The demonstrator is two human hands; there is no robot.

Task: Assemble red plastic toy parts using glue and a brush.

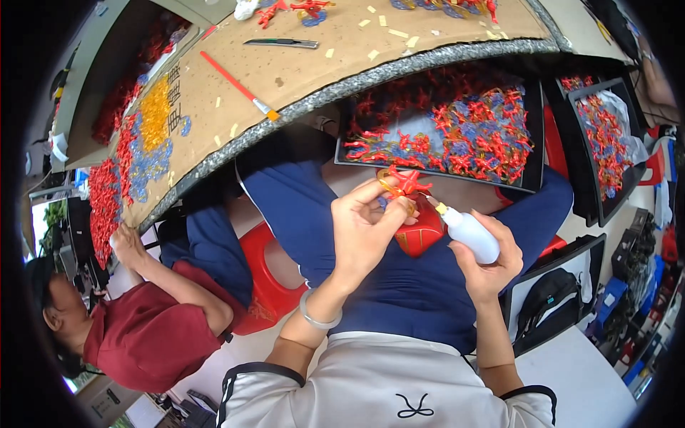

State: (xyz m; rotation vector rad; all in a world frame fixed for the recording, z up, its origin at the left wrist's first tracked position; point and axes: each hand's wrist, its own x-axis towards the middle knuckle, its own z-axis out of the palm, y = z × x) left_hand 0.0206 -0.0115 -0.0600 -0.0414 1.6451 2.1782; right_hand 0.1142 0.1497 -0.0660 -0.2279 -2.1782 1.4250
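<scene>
Head view, centre of the frame: the left hand (pixel 364 228) has a small glossy red plastic figure (pixel 407 180) in a narrow fingertip pinch, just below the big tray. It's a spindly thing with limbs sticking out, plus yellowish and blue bits around the fingers. Right hand (pixel 492 257), right of centre, is wrapped around a squat white squeeze bottle (pixel 474 237) with a yellow collar and a thin dark tip aimed at the figure. Can't tell if the tip is actually touching it.

Stuff that's hard to see: the fingers cover the figure's lower part, and its finer detail is too small to make out. The black rectangular tray (pixel 536 143) at upper right, loaded with red, blue and yellow pieces, goes dark under the table edge. The co-worker in a dark red shirt (pixel 160 324), lower left, has a hand partly hidden by the tabletop, so no clue what it's gripping.

Writing-wise, large dark characters (pixel 173 100) run down the brown table covering (pixel 300 75) at upper left, partly buried under yellow pieces (pixel 153 114). There's also a black looped line (pixel 414 406) on the wearer's white shirt (pixel 364 378), bottom centre.
</scene>
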